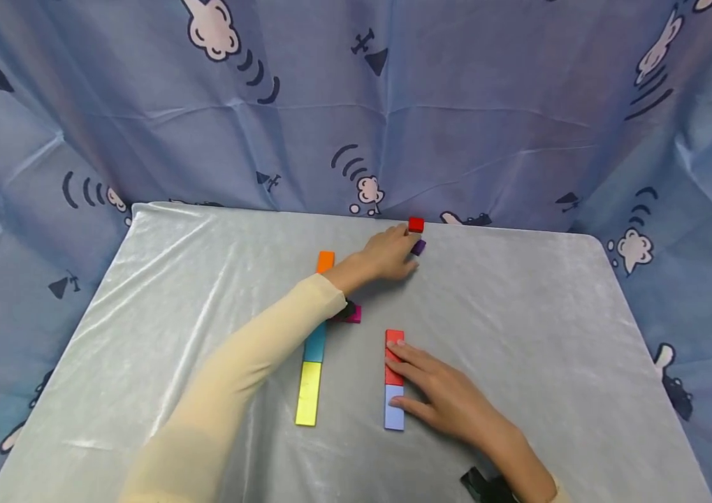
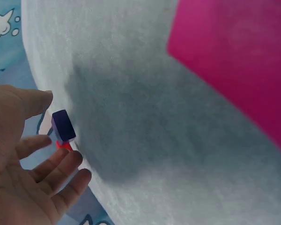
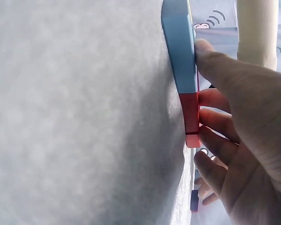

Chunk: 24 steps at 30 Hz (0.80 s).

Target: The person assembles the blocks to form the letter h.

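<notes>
My left hand [image 1: 390, 253] reaches to the far side of the table, beside a small purple block [image 1: 418, 247]. In the left wrist view the thumb and fingers are spread around this purple block [image 2: 63, 125], with a gap between thumb and block. A small red block [image 1: 416, 224] stands just beyond it at the table's far edge. Nearer, my right hand [image 1: 440, 391] rests along a column of red blocks [image 1: 394, 374] and a periwinkle block [image 1: 394, 409]. Its thumb touches the periwinkle block [image 3: 180, 56], while the extended fingers lie against the red blocks [image 3: 191, 112].
Left of the right hand runs another line of blocks: orange [image 1: 325, 260], teal [image 1: 314, 344] and yellow [image 1: 308, 393]. A magenta block [image 1: 354, 315] juts out from under the left forearm, which hides part of that line. A patterned blue curtain [image 1: 488, 140] hangs behind the cloth-covered table [image 1: 519, 307].
</notes>
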Each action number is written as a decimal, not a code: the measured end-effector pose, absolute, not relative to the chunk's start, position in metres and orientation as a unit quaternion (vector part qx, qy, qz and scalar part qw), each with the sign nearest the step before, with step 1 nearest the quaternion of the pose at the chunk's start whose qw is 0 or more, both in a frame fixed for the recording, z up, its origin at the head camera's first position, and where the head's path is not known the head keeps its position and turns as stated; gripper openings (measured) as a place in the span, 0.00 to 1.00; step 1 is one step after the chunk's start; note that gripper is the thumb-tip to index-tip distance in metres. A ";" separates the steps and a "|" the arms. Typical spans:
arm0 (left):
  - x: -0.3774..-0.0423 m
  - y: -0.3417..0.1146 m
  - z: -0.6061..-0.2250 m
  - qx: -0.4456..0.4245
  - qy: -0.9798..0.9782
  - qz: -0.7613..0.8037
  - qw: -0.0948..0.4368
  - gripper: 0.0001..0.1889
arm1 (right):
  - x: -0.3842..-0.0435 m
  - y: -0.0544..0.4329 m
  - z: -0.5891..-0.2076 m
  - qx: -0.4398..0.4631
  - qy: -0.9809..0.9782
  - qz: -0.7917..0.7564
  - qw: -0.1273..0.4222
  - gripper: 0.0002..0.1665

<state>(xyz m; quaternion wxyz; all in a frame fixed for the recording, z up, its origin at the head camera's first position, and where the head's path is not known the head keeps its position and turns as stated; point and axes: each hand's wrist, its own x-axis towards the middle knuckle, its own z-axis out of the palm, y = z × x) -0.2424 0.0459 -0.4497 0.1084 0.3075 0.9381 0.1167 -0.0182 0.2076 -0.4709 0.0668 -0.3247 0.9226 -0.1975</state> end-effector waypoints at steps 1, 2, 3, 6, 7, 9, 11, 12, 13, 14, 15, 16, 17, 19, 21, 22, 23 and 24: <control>-0.243 0.048 -0.449 0.305 0.938 0.115 0.114 0.33 | -0.018 0.207 -0.471 -0.326 0.923 -0.196 0.063 0.42; -0.244 0.049 -0.449 0.304 0.939 0.111 0.119 0.34 | -0.017 0.207 -0.470 -0.329 0.922 -0.195 0.057 0.42; -0.244 0.051 -0.449 0.304 0.938 0.108 0.124 0.34 | -0.017 0.207 -0.470 -0.332 0.922 -0.195 0.052 0.42; -0.245 0.054 -0.448 0.308 0.937 0.100 0.128 0.33 | -0.016 0.206 -0.469 -0.337 0.921 -0.191 0.041 0.41; -0.245 0.055 -0.448 0.310 0.937 0.098 0.127 0.32 | -0.016 0.206 -0.469 -0.337 0.921 -0.190 0.039 0.41; -0.246 0.056 -0.448 0.316 0.936 0.099 0.121 0.28 | -0.015 0.207 -0.468 -0.334 0.922 -0.189 0.043 0.41; -0.246 0.053 -0.448 0.321 0.934 0.105 0.116 0.23 | -0.016 0.205 -0.468 -0.331 0.923 -0.190 0.051 0.42; -0.247 0.051 -0.448 0.324 0.933 0.109 0.112 0.21 | -0.016 0.204 -0.467 -0.328 0.923 -0.191 0.056 0.42; -0.247 0.050 -0.448 0.328 0.932 0.111 0.109 0.18 | -0.017 0.204 -0.467 -0.325 0.924 -0.192 0.062 0.42; -0.248 0.048 -0.449 0.330 0.931 0.114 0.106 0.17 | -0.017 0.204 -0.466 -0.322 0.925 -0.192 0.070 0.42; -0.248 0.046 -0.449 0.333 0.930 0.117 0.102 0.15 | -0.017 0.203 -0.466 -0.319 0.925 -0.192 0.076 0.42; -0.249 0.044 -0.449 0.335 0.929 0.120 0.100 0.14 | -0.018 0.203 -0.465 -0.318 0.925 -0.193 0.081 0.42; -0.249 0.042 -0.449 0.337 0.929 0.121 0.097 0.13 | -0.018 0.203 -0.465 -0.315 0.925 -0.193 0.088 0.41; -0.248 0.038 -0.449 0.340 0.928 0.121 0.093 0.13 | -0.018 0.203 -0.464 -0.313 0.925 -0.192 0.096 0.41; -0.247 0.035 -0.448 0.343 0.927 0.122 0.094 0.13 | -0.019 0.203 -0.465 -0.311 0.926 -0.190 0.101 0.42; -0.247 0.033 -0.447 0.345 0.926 0.121 0.095 0.13 | -0.019 0.202 -0.465 -0.310 0.926 -0.190 0.103 0.42; -0.246 0.032 -0.447 0.347 0.925 0.119 0.096 0.14 | -0.019 0.202 -0.465 -0.309 0.926 -0.191 0.105 0.42; -0.245 0.030 -0.446 0.347 0.925 0.118 0.098 0.14 | -0.019 0.202 -0.466 -0.308 0.926 -0.191 0.106 0.42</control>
